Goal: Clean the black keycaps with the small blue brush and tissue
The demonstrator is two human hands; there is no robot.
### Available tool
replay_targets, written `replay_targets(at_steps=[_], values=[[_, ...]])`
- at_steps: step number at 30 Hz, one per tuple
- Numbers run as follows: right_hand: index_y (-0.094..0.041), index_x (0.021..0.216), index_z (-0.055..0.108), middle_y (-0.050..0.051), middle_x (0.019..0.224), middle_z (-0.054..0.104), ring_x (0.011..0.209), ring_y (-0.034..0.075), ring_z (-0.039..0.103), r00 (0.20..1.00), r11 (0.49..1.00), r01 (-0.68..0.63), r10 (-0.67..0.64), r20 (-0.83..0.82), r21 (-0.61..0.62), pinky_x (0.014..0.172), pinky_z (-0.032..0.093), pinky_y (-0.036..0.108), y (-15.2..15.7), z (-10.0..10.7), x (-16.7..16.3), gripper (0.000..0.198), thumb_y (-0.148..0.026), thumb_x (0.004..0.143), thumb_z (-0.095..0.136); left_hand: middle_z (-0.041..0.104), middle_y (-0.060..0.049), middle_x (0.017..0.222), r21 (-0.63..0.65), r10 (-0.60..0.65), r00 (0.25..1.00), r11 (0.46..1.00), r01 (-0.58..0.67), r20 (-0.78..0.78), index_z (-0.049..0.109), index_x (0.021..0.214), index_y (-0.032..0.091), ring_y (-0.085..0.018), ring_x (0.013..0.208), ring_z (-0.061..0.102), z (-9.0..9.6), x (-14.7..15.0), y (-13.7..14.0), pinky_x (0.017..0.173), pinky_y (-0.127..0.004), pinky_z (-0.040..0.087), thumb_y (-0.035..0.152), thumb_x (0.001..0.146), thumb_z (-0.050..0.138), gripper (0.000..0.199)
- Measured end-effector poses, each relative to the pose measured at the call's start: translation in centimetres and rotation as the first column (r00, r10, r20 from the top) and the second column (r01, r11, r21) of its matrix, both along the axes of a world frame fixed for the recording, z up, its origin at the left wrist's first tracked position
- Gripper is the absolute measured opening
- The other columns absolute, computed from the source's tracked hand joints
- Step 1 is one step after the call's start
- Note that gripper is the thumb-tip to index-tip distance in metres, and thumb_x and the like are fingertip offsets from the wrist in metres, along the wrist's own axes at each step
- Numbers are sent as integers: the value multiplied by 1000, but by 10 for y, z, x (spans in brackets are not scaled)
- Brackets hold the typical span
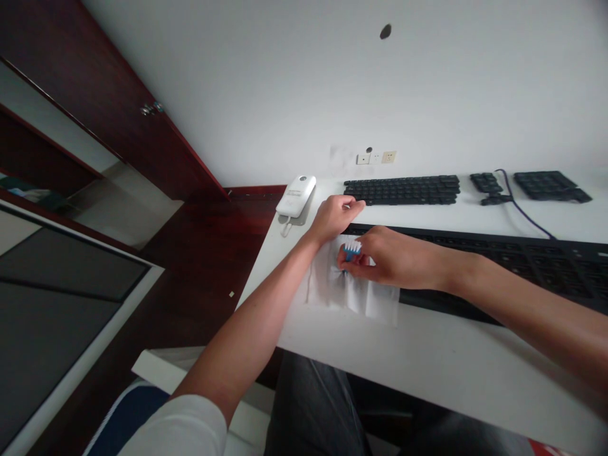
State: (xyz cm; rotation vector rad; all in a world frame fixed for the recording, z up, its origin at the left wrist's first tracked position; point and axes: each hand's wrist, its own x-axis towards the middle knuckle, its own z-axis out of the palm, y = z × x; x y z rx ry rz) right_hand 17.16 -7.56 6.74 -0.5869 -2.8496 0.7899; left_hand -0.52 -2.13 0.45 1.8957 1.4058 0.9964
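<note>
While you sit at a white desk, your right hand pinches a small blue brush with white bristles, fingers closed around it, over a white cloth spread at the left end of a long black keyboard. Your left hand rests curled, knuckles up, on the keyboard's upper left corner; you cannot tell whether it grips anything. Beyond it lie a white device and a second black keyboard near the wall.
</note>
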Motion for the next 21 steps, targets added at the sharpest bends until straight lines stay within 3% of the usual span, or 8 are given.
replay_targets(at_steps=[5, 15, 21], values=[[-17, 63, 64, -1, 49, 50, 45, 11, 40, 1000, 1000, 4, -4, 19, 31, 55, 27, 32, 3, -3, 0, 44, -29, 103, 54, 43, 1, 63, 15, -12, 1000, 1000, 12, 9, 52, 69, 17, -15, 65, 40, -2, -1, 2, 61, -29, 28, 49, 98, 56, 44], [-16, 72, 73, 3, 54, 58, 49, 13, 44, 999, 998, -19, 17, 41, 58, 56, 27, 32, 1, -9, 0, 42, -31, 105, 52, 41, 1, 64, 22, 1, 1000, 1000, -1, -12, 49, 68, 18, -15, 66, 40, -1, 1, 1, 62, -29, 29, 49, 99, 57, 45], [-15, 72, 72, 1, 52, 55, 48, 12, 43, 997, 996, -33, 27, 72, 79, 56, 25, 32, 0, -8, -2, 42, -30, 106, 51, 48, 0, 68, 16, 1, 1000, 1000, 0, -30, 52, 70, 17, -15, 68, 44, 0, 0, 1, 64, -28, 32, 48, 100, 56, 43]])
